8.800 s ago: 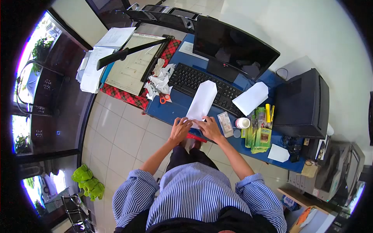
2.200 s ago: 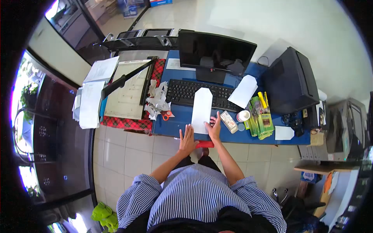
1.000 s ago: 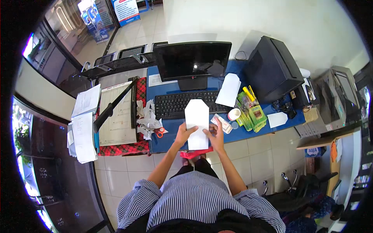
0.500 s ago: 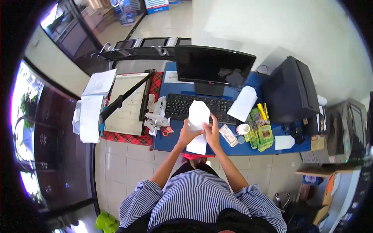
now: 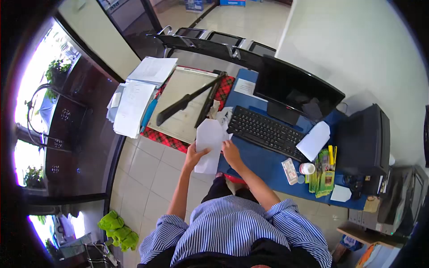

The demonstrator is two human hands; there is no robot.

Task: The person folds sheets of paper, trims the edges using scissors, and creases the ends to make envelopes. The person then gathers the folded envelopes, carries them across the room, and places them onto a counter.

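A white paper envelope (image 5: 209,138) with cut top corners is held up in front of the desk's left part. My left hand (image 5: 195,156) grips its left edge, thumb across the front. At its right side my right hand (image 5: 229,151) is closed, fingers near the envelope's edge; what it holds, if anything, is too small to make out. Crumpled paper scraps (image 5: 225,117) lie just behind the envelope, next to the keyboard (image 5: 266,133). The orange scissors do not show.
A paper cutter (image 5: 183,105) with raised blade arm and paper stacks (image 5: 134,105) stand left. Rightward are a monitor (image 5: 297,87), another white envelope (image 5: 314,140), a small box (image 5: 289,171), a white jar (image 5: 307,168), green packets (image 5: 322,176) and a black computer case (image 5: 362,140).
The view has turned left. The envelope, earlier flat on the desk and then lifted in both hands, is now over by the scraps and cutter, with my right hand drawn to its right edge.
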